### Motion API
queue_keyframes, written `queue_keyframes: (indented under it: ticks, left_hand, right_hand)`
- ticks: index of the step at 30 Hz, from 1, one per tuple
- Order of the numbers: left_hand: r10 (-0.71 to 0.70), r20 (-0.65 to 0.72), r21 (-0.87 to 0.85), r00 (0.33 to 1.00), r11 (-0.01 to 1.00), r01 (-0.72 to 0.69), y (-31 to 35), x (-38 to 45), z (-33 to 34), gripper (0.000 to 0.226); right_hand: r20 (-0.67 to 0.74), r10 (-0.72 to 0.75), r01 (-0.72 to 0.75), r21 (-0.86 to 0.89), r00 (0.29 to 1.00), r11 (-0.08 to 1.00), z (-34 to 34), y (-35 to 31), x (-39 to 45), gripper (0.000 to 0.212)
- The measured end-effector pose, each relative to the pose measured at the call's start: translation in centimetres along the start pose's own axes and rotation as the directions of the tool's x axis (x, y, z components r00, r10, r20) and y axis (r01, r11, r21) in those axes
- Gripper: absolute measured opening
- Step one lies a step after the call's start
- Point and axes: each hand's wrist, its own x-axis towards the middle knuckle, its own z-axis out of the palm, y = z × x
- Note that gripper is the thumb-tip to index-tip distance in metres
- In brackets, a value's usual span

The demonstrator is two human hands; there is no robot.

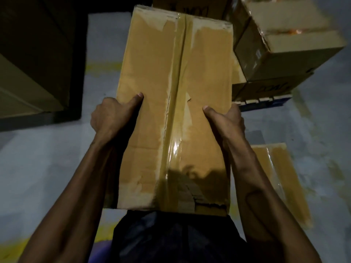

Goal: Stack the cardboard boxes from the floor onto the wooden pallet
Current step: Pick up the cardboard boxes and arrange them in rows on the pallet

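At far left, a large dark box (28, 59) stands on the grey floor (47, 158), its lower edge in shadow. Faded yellow paint (103, 66) marks the floor beside it. Next comes the left hand (112, 114), gripping the left side of the carried cardboard box (152, 114): thumb laid on the top face, fingers wrapped out of sight round the edge. This box is held up off the floor, long axis pointing away from the person, its near end close against dark clothing (171, 238). Glossy brown tape (176, 120) runs down the centre seam; cardboard at the near end is torn. The right hand (228, 120) clamps the opposite side, thumb on top, fingers hidden behind the edge. Below and right of that forearm, another taped box (281, 177) lies on the floor. At upper right, stacked boxes (284, 40) sit on a pallet (266, 102); only a pale slatted edge of it shows, just beside the carried box's right edge. Whether the carried box touches the stack cannot be told.
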Motion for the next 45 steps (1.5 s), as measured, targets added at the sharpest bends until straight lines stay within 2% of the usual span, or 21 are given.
queue_keyframes:
  ticks: [5, 9, 16, 22, 26, 33, 38, 45]
  left_hand:
    - [0.016, -0.023, -0.036, 1.000, 0.999, -0.017, 0.0, 3.7, -5.0, 0.071]
    - [-0.027, -0.020, -0.042, 0.999, 0.999, 0.027, 0.3, 7.9, -7.4, 0.070]
    - [-0.020, -0.034, -0.024, 0.999, 1.000, 0.020, 2.5, 18.7, -8.1, 0.084]
    - [-0.004, -0.031, -0.052, 1.000, 0.999, 0.002, 8.3, 31.3, -7.3, 0.104]
    - [0.003, -0.030, -0.077, 1.000, 0.997, -0.006, 12.5, 38.7, -7.8, 0.099]
    - [0.131, -0.013, -0.065, 0.991, 0.989, -0.132, 18.5, 48.9, -8.0, 0.074]
    - [0.197, 0.073, -0.052, 0.978, 0.980, -0.194, 22.6, 56.3, -6.5, 0.084]
    - [0.429, 0.251, -0.058, 0.868, 0.902, -0.428, 27.5, 65.8, -4.5, 0.074]
  right_hand:
    - [0.033, -0.041, 0.041, 0.013, 0.999, 0.999, 3.6, -6.2, 0.0, 0.076]
    - [0.032, -0.072, 0.072, 0.006, 0.997, 0.997, 5.9, -10.8, 1.3, 0.075]
    - [0.039, -0.082, 0.083, -0.022, 0.996, 0.996, 11.1, -18.1, 8.5, 0.073]
    - [0.017, -0.050, 0.050, -0.027, 0.999, 0.998, 15.6, -25.5, 18.5, 0.072]
    - [-0.020, -0.049, 0.049, -0.011, 0.999, 0.999, 17.2, -30.8, 23.6, 0.071]
    - [-0.116, -0.027, 0.028, 0.012, 0.993, 1.000, 18.7, -37.2, 29.9, 0.070]
    - [-0.241, 0.084, -0.071, 0.063, 0.967, 0.995, 20.6, -39.8, 33.5, 0.071]
    - [-0.425, 0.302, -0.251, 0.172, 0.853, 0.952, 24.8, -42.9, 35.7, 0.064]
